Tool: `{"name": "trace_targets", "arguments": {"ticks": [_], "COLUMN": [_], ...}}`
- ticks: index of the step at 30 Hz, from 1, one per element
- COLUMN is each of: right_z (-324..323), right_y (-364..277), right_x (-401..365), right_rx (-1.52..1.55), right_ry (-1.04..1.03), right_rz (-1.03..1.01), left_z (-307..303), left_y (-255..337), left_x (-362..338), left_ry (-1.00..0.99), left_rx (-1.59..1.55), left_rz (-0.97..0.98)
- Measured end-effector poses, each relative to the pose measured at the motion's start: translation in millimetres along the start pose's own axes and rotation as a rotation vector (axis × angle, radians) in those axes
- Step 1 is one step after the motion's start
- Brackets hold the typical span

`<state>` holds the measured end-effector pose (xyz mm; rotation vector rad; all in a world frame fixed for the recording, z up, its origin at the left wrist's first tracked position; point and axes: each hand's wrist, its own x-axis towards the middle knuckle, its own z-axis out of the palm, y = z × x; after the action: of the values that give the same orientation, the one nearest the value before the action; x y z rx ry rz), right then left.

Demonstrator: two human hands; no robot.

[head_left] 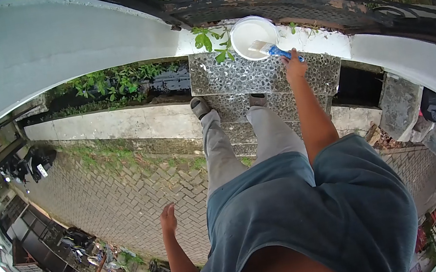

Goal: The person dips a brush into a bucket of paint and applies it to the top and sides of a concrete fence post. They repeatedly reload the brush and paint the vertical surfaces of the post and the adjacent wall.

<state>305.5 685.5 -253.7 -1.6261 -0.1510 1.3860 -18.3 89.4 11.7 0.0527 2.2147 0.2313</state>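
Note:
My right hand (296,67) is closed round the blue handle of a paintbrush (277,52). The brush's pale bristles are over the opening of a white bucket (240,31), at its lower right side; whether they touch what is inside I cannot tell. White material shows within the bucket, which stands at the foot of the black metal gate (288,6), beside a green plant (204,40). Away to the left, my left hand (168,218) hangs above the paving with its fingers stretched out and holds nothing.
My feet are on a pebbled slab (254,78). Open drain channels lie to its left (163,83) and right (358,85). A white wall (69,40) curves along the left, and motorcycles (38,163) are parked beyond the brick paving (122,181).

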Motion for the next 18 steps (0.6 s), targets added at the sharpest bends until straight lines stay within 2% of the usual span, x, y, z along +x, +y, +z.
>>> {"name": "trace_targets", "arguments": {"ticks": [2,3,7,11,18], "right_z": [-19.7,-26.0,-42.1,-47.1,-35.4], "right_y": [12.3,10.2,22.7,33.9,4.9], "right_x": [16.7,9.6,28.2,45.9,26.1], "right_rx": [0.153,0.206,0.334,0.382,0.296], "right_ry": [0.088,0.036,0.118,0.136,0.173], "right_rz": [0.128,0.157,0.336,0.331,0.322], "left_z": [-3.1,-4.8,-14.2,-20.2,-19.2], "left_y": [13.3,20.2,29.6,44.5,51.7], "left_x": [-2.2,-2.9,2.5,-0.8,-0.8], "left_ry": [0.015,0.027,0.054,0.035,0.039], "left_rx": [-0.003,-0.007,-0.007,0.034,0.067], "left_rz": [0.022,0.033,0.079,0.107,0.103]}}
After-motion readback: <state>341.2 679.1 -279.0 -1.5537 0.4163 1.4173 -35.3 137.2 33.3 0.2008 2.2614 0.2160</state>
